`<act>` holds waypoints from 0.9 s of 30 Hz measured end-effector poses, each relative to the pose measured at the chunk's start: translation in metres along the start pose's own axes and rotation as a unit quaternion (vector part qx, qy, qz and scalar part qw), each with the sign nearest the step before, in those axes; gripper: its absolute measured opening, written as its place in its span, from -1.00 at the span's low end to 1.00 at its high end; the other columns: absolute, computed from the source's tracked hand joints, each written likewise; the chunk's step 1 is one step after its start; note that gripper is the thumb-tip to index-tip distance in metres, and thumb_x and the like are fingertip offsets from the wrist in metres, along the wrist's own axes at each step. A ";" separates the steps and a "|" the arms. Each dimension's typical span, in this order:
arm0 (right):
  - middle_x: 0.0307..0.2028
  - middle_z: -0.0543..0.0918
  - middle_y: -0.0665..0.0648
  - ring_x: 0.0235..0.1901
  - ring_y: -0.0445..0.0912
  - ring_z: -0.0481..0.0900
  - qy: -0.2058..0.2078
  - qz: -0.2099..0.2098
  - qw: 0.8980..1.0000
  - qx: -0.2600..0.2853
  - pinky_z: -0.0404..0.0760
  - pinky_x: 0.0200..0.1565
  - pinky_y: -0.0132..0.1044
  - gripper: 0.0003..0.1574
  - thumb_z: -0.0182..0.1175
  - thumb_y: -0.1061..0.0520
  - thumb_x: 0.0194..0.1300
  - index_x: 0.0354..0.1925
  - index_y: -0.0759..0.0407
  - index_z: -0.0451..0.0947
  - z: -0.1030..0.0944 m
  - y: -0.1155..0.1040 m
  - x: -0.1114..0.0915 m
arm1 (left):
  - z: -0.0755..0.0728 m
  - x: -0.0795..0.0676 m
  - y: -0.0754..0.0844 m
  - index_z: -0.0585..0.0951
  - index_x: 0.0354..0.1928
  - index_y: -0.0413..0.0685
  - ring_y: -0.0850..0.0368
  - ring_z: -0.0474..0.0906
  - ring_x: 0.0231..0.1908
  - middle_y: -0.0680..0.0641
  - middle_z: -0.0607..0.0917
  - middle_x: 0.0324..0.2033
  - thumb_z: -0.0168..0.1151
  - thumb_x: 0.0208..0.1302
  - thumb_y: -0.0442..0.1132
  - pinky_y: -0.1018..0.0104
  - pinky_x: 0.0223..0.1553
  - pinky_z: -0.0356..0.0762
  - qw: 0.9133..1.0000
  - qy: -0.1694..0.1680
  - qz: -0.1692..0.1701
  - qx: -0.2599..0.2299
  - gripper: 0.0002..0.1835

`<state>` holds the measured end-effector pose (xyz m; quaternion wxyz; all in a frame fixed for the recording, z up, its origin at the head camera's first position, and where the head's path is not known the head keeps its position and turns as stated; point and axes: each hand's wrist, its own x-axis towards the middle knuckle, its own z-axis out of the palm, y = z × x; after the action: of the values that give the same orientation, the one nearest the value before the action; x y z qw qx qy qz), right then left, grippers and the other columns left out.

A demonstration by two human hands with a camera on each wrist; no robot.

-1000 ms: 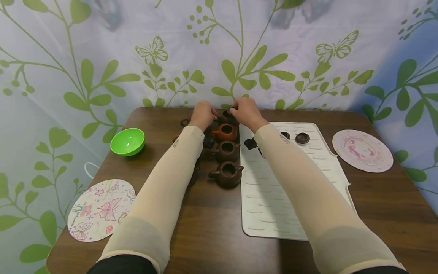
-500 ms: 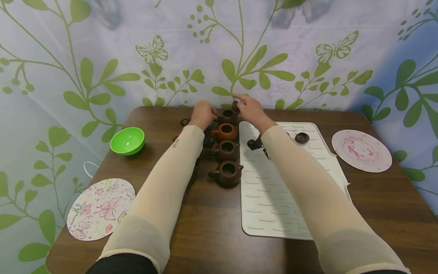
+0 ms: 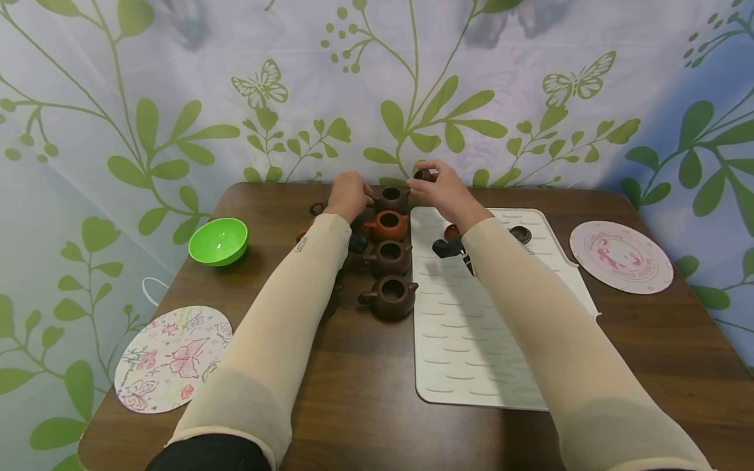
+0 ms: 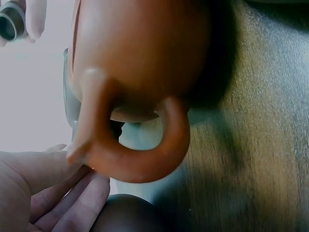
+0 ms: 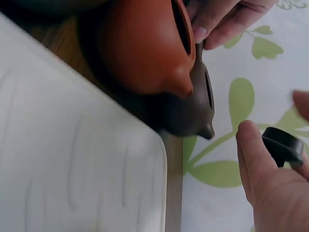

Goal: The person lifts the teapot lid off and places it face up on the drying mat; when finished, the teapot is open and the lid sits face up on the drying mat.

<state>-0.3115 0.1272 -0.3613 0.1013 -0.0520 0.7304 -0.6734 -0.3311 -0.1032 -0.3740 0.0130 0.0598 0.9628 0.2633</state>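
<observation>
My left hand (image 3: 349, 198) pinches the handle side of the dark brown teapot (image 3: 402, 203) at the back of a row of open teapots. My right hand (image 3: 448, 193) holds a small dark teapot lid (image 3: 423, 174) between thumb and fingers, up and right of that teapot's open mouth. In the right wrist view, the lid (image 5: 284, 145) is well apart from the dark teapot's spout. Just in front stands an orange-red teapot (image 3: 390, 229), whose looped handle (image 4: 137, 164) overlaps my left fingers in the left wrist view. Two more brown teapots (image 3: 393, 302) complete the row.
A white ridged mat (image 3: 453, 366) lies right of the teapots, bearing a reddish lid (image 3: 451, 232) and a dark lid (image 3: 521, 234). A green bowl (image 3: 218, 242) and a round patterned mat (image 3: 173, 360) are left; a pink round mat (image 3: 621, 256) is right. Patterned cloth hangs behind.
My right hand has lifted from the back teapot and moved right, bringing the dark lid with it and uncovering the teapot's mouth. My left hand stays at the handle.
</observation>
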 end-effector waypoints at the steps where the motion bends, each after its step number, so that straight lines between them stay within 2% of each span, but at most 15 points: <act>1: 0.35 0.33 0.31 0.29 0.14 0.46 0.006 -0.004 0.999 -0.033 0.49 0.25 -0.11 -0.19 0.27 0.18 0.54 0.57 0.26 0.16 -0.003 0.000 -0.002 | 0.000 0.000 0.000 0.83 0.03 -0.09 -0.15 0.48 0.28 -0.11 0.75 0.04 0.41 0.43 -0.34 0.08 0.15 0.58 1.000 -0.001 0.000 0.001 -0.80; 5: 0.23 0.44 0.30 0.18 0.09 0.48 0.032 -0.011 0.991 -0.129 0.50 0.19 -0.06 -0.22 0.35 0.22 0.47 0.50 0.27 0.25 -0.018 0.003 -0.009 | 0.000 0.001 0.000 0.82 0.04 -0.09 -0.14 0.49 0.27 -0.12 0.74 0.05 0.41 0.43 -0.34 0.07 0.17 0.57 1.000 -0.005 -0.001 0.004 -0.79; 11: 0.21 0.47 0.31 0.13 0.14 0.52 0.030 0.000 0.984 -0.176 0.49 0.20 0.03 -0.31 0.32 0.22 0.50 0.47 0.23 0.32 -0.042 0.005 -0.019 | 0.001 0.002 0.000 0.81 0.07 -0.10 -0.15 0.46 0.29 -0.13 0.73 0.09 0.39 0.44 -0.34 0.06 0.18 0.57 1.000 -0.010 -0.003 0.008 -0.78; 18: 0.34 0.43 0.39 0.24 0.22 0.45 0.024 0.002 0.965 -0.261 0.41 0.25 0.10 -0.34 0.35 0.17 0.48 0.43 0.27 0.40 -0.069 0.005 -0.026 | 0.000 0.002 0.000 0.82 0.02 -0.11 -0.10 0.58 0.17 -0.13 0.74 0.04 0.39 0.45 -0.34 0.08 0.13 0.59 1.000 -0.001 0.000 0.011 -0.81; 22: 0.31 0.47 0.40 0.23 0.22 0.45 0.011 0.007 0.954 -0.299 0.41 0.23 0.10 -0.38 0.36 0.22 0.46 0.38 0.33 0.43 -0.078 0.010 -0.028 | 0.000 0.001 0.000 0.82 0.01 -0.11 -0.11 0.57 0.17 -0.13 0.75 0.03 0.39 0.44 -0.34 0.08 0.13 0.59 1.000 0.004 0.000 0.010 -0.82; 24: 0.27 0.50 0.39 0.16 0.23 0.49 0.002 0.013 0.946 -0.323 0.44 0.20 0.11 -0.41 0.36 0.25 0.44 0.35 0.34 0.45 -0.081 0.012 -0.029 | 0.000 0.001 0.001 0.82 0.01 -0.11 -0.11 0.55 0.20 -0.13 0.75 0.03 0.39 0.45 -0.34 0.08 0.14 0.59 1.000 0.004 0.003 0.013 -0.82; 27: 0.27 0.49 0.38 0.18 0.27 0.47 -0.011 0.029 0.927 -0.374 0.45 0.18 0.17 -0.43 0.38 0.21 0.42 0.32 0.32 0.49 -0.085 0.015 -0.032 | 0.000 0.001 0.002 0.82 0.02 -0.12 -0.13 0.52 0.23 -0.13 0.75 0.03 0.39 0.45 -0.34 0.08 0.15 0.58 1.000 0.004 0.006 0.016 -0.81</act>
<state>-0.2983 0.2175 -0.3678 0.1017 -0.0724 0.9295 -0.3470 -0.3318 -0.1016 -0.3735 0.0066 0.0650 0.9665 0.2481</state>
